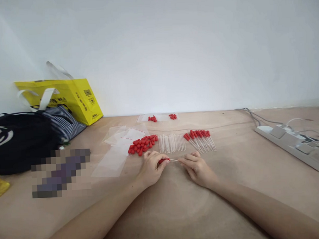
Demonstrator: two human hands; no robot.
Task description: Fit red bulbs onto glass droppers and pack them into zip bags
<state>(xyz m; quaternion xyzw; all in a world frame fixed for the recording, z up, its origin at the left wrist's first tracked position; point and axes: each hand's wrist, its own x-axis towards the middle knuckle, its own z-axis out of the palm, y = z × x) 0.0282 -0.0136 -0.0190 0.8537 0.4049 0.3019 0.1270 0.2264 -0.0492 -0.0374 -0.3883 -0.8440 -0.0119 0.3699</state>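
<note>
My left hand (154, 168) pinches a red rubber bulb (163, 161) near the table's middle. A thin clear tube (174, 160) runs from the bulb to my right hand (197, 168), whose fingertips are closed on its other end. Just beyond my left hand lies a pile of loose red bulbs (142, 145). Beside it, a row of clear tubes (172, 143) is laid side by side. To the right of that row, several tubes with red bulbs on their ends (202, 138) lie slanted on the table.
Clear plastic bags (111, 160) lie left of the bulbs. Small red bulbs (172, 116) rest on plastic by the wall. A yellow bag (80, 98), striped pouch (63, 123) and black bag (20, 143) stand left. A white power strip (290, 147) with cables is at right.
</note>
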